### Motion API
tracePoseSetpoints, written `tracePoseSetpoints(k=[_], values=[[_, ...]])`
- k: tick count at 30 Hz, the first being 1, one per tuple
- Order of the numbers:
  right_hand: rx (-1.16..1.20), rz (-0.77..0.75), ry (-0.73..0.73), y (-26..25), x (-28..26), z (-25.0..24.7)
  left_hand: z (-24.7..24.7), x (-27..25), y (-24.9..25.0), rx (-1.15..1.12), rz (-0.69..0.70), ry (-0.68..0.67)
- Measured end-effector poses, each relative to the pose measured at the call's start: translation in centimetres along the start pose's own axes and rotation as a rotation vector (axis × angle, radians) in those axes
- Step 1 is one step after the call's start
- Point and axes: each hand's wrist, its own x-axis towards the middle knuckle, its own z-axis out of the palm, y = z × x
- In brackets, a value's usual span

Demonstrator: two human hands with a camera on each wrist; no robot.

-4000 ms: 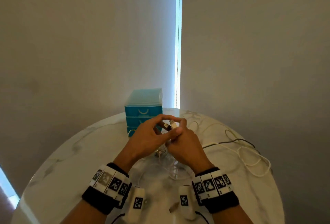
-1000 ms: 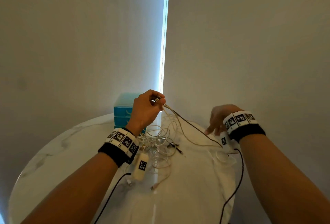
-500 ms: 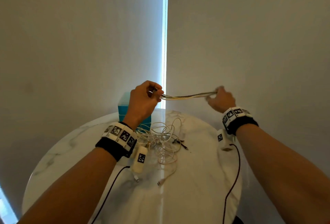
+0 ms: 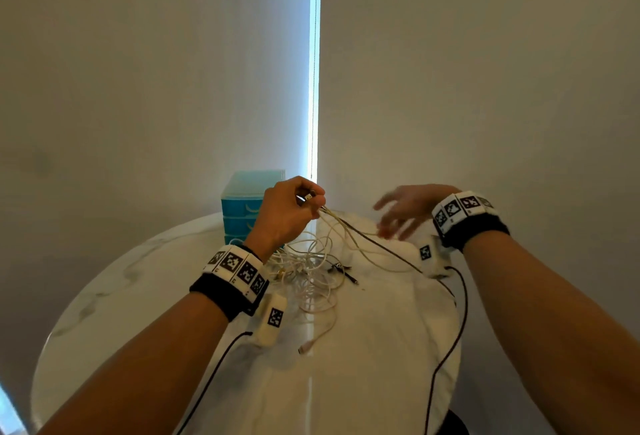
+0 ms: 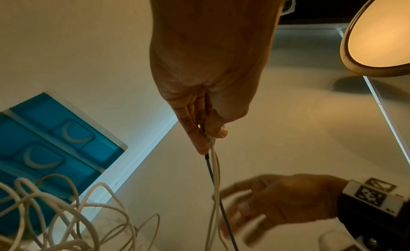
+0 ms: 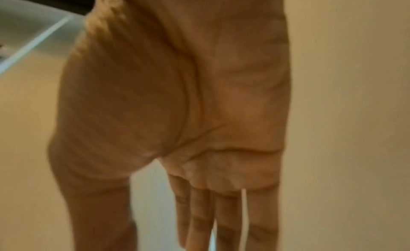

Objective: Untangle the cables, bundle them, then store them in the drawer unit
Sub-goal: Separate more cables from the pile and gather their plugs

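Over the round white surface (image 4: 173, 296), my left hand (image 4: 287, 213) pinches the cables (image 4: 367, 244), which slant down to the right; my right hand (image 4: 405, 209) is spread wide, holding nothing.

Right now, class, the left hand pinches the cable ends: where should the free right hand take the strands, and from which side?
Grip the strands just below the left hand, where white and dark run together as one taut bunch before fanning out to the table. The open right hand can come from the right, closing around them.
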Motion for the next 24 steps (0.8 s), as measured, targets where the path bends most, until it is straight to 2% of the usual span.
tracePoseSetpoints(k=[3, 6, 8, 11, 12, 15, 19, 21, 24], values=[[-0.172, -0.222, 0.024, -3.6, 0.3, 2.4, 0.1, 0.3, 0.5, 0.000, 0.013, -0.003], [-0.146, -0.311, 0.051, -5.3, 2.1, 5.1, -0.1, 0.7, 0.6, 0.036, 0.027, 0.010], [-0.092, -0.336, 0.087, -5.7, 3.3, 6.8, -0.4, 0.8, 0.2, 0.063, 0.026, 0.003], [0.076, -0.340, 0.031, -6.3, 4.4, 9.1, -0.9, 0.5, -0.6, 0.112, 0.022, -0.017], [0.095, -0.336, 0.055, -6.4, 4.7, 9.7, -1.1, 0.5, -0.9, 0.127, 0.016, -0.020], [0.030, -0.319, 0.177, -6.7, 5.3, 11.5, -1.5, 0.0, -1.7, 0.103, -0.013, -0.062], [0.039, -0.329, 0.117, -6.4, 6.3, 13.4, -2.3, -0.5, -2.6, 0.163, -0.016, -0.201], [0.067, -0.388, 0.198, -6.4, 6.7, 14.4, -2.8, -0.7, -3.1, 0.186, -0.009, -0.215], [0.144, -0.467, 0.402, -5.7, 7.6, 15.7, -3.8, -0.9, -3.8, 0.183, -0.010, -0.205]])
